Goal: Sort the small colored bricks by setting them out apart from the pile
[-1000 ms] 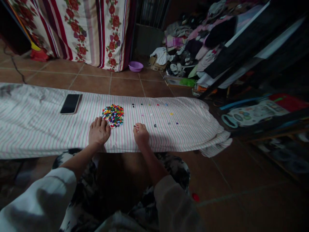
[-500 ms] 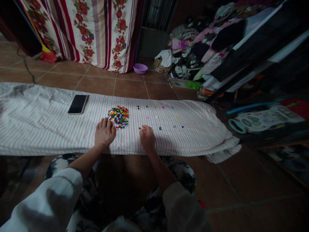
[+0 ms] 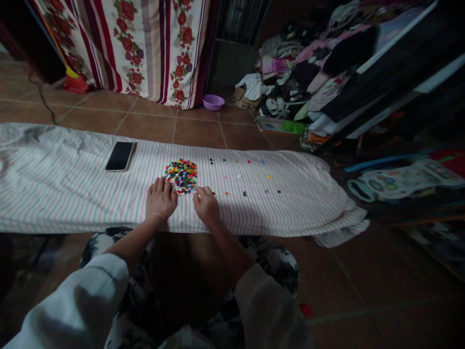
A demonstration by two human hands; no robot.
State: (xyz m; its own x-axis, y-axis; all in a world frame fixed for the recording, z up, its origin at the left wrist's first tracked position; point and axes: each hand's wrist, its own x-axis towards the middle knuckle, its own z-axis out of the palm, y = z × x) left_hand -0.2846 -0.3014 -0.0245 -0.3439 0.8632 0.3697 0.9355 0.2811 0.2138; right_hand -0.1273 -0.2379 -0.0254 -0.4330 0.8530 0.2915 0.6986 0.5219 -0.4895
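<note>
The right hand [image 3: 206, 202] has moved leftward since half a second ago, from over the cloth to the near right edge of the pile, uncovering an orange piece. Under both hands stretches a striped cloth [image 3: 72, 194]; well beyond them hangs a floral curtain [image 3: 148, 48]. The left hand [image 3: 160, 199] lies flat, fingers extended and close together, at the pile's near left edge. The right hand's thumb and fingers are drawn together; whether they pinch anything, one cannot tell. A phone [image 3: 119, 156] lies beyond the left hand, off to its left. The pile of coloured pieces [image 3: 181, 174] sits between the hands and just beyond them. Right of the right hand are the dark piece [image 3: 213, 193], close by, then the orange piece [image 3: 226, 193]; a yellow piece [image 3: 269, 176] lies farther right and beyond.
</note>
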